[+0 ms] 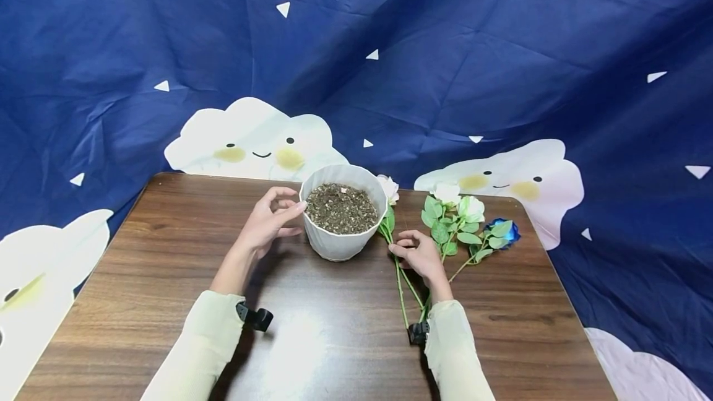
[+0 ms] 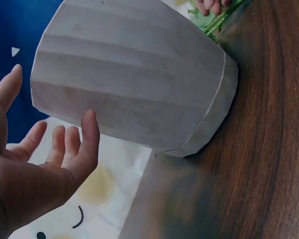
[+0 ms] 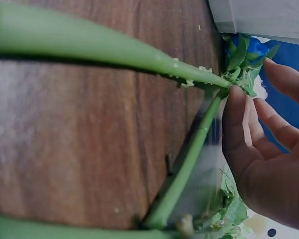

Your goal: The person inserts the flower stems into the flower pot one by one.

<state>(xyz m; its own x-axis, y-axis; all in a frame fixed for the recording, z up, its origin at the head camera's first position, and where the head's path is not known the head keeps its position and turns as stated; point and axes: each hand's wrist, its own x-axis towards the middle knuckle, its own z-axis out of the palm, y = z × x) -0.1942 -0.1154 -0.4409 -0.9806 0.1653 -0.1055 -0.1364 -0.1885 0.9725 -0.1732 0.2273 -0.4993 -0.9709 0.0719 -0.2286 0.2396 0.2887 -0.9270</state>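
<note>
A white fluted pot (image 1: 325, 243) filled with dark soil (image 1: 342, 209) stands at the middle back. At its left side is my left hand (image 1: 270, 221), fingers spread and bent; the left wrist view shows this hand (image 2: 50, 164) beside the pot wall (image 2: 129, 74), and contact is unclear. To the pot's right, my right hand (image 1: 420, 255) is at the green stems (image 1: 400, 283) of flowers lying on the table. One digit of that hand (image 3: 269, 149) meets or nearly touches a stem (image 3: 189, 72), the others held apart from it. A pale pink flower (image 1: 388, 189) lies beside the pot.
White roses (image 1: 470, 209) and a blue rose (image 1: 507, 232) with leaves lie at the right of the brown wooden table (image 1: 334, 339). Behind the table hangs a blue cloth (image 1: 356, 30) with clouds and white triangles.
</note>
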